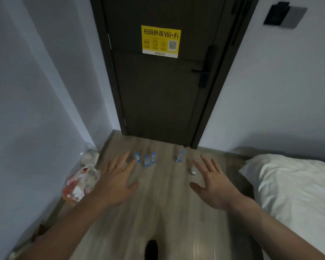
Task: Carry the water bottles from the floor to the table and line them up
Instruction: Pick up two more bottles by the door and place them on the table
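Several small clear water bottles with blue caps stand upright on the wooden floor before a dark door. Three cluster together at the left (147, 160), and one stands apart at the right (180, 156). My left hand (115, 182) is stretched out with fingers spread, its fingertips just left of the cluster in the view. My right hand (212, 183) is also spread and empty, below and right of the lone bottle. Neither hand touches a bottle. No table is in view.
A clear plastic bag of rubbish (81, 177) leans against the left wall. A bed with white bedding (293, 186) fills the right side. A small white object (192, 171) lies on the floor near my right hand. The closed door (161, 98) carries a yellow Wi-Fi sign.
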The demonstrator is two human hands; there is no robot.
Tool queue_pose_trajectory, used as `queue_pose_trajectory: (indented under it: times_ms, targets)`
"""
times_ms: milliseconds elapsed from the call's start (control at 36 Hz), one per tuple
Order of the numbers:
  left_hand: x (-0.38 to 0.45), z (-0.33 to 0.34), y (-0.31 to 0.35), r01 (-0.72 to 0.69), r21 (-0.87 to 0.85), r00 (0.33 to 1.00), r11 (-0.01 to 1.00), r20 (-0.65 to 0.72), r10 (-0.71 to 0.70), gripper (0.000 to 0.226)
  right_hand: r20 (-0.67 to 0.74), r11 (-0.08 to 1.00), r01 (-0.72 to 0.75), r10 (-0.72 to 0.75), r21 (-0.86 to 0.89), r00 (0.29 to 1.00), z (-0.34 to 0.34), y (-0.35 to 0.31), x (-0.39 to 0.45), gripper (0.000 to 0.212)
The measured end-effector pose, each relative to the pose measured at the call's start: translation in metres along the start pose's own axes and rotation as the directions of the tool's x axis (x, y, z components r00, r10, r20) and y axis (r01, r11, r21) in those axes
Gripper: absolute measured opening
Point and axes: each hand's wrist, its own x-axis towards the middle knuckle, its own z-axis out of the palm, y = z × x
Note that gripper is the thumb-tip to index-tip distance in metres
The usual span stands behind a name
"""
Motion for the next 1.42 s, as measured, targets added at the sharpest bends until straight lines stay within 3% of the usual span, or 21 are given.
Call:
queue_pose_trajectory:
  times_ms: [139,333,639,778,1111,1417]
  targets:
    - [0.091,-0.007,0.004,-0.029,0.010,0.996,1.000,0.087,0.028,0.076,0.019,0.996,-0.078,0.078,0.038,0.997,-0.023,0.021,0.057,0.079]
    - [0.195,0.003,-0.003,-0.017,0.024,0.989,1.000,0.144,0.013,0.070,0.081,0.996,-0.078,0.074,0.043,0.994,-0.039,0.047,0.161,0.079]
    - [0.317,0.034,-0.038,0.265,-0.030,0.953,0.964,0.162,-0.257,0.078,0.279,0.991,0.120,-0.097,-0.064,0.955,-0.059,0.070,0.379,0.078]
    - [0.354,0.050,-0.055,0.394,-0.033,0.899,0.919,0.224,-0.377,0.076,0.392,0.979,0.189,-0.144,-0.080,0.909,-0.048,0.063,0.461,0.078]
    - [0.487,0.129,-0.140,0.465,-0.076,0.824,0.882,0.402,-0.399,0.070,0.495,0.988,0.145,-0.102,-0.050,0.863,0.037,0.042,0.627,0.069]
    - [0.595,0.329,-0.218,0.550,-0.081,0.712,0.831,0.564,-0.417,0.070,0.627,0.992,0.073,0.004,-0.098,0.779,0.221,0.085,0.762,0.063]
